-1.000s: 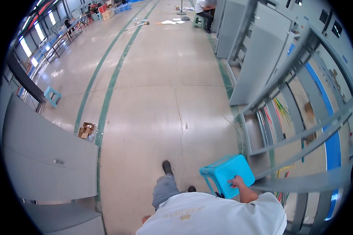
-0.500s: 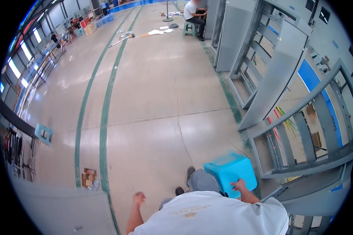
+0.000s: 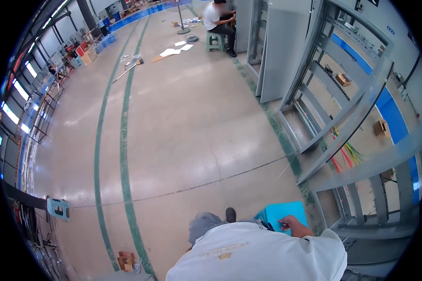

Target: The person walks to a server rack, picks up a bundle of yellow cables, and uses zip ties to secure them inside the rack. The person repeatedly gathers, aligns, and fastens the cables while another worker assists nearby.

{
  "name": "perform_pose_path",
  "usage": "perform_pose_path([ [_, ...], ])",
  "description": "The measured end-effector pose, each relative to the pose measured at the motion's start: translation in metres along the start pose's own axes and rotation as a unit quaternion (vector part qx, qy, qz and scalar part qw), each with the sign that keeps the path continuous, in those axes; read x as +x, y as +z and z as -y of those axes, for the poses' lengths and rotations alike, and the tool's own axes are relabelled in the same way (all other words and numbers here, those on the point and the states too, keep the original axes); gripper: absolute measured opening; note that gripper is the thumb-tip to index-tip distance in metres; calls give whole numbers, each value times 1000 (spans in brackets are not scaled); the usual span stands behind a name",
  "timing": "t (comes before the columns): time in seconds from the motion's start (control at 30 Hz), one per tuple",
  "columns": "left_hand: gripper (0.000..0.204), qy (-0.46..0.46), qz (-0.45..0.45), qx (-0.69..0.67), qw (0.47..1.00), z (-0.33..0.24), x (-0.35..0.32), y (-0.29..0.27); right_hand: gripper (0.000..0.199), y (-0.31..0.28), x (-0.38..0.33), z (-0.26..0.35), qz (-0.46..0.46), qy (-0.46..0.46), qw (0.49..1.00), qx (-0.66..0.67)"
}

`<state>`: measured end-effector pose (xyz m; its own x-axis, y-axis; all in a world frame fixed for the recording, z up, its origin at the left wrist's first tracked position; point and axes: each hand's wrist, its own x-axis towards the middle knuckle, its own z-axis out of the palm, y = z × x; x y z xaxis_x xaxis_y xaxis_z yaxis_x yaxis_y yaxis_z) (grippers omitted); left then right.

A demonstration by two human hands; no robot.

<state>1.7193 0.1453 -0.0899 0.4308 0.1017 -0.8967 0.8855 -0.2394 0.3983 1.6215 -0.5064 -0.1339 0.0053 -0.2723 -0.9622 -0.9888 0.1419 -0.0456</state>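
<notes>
Stool of bright blue plastic (image 3: 275, 212) is at the person's right front, its top held by the curled right hand (image 3: 290, 223); left hand (image 3: 190, 249) is mostly hidden by the white fabric shirt (image 3: 253, 255), its state cannot be told; open grey metal cabinet frame (image 3: 379, 199) stands right of the stool; pale blue plastic stool (image 3: 58, 207) sits at far left; white paper sheets (image 3: 170, 52) lie beyond, near a seated person (image 3: 213, 18).

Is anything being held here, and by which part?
Yes: the right-hand grip holds a bright blue stool by its seat. The left-hand grip is hidden, so its hold cannot be told.
</notes>
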Motion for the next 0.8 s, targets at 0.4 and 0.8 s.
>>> perform_pose_path([
  [0.4,20,-49,-24,20,998,-370,241,-43,49,27,3,348,-131,-64,988,-43],
  [0.8,35,260,-54,-24,964,-952,423,-50,40,26,36,735,-189,-92,974,-82],
])
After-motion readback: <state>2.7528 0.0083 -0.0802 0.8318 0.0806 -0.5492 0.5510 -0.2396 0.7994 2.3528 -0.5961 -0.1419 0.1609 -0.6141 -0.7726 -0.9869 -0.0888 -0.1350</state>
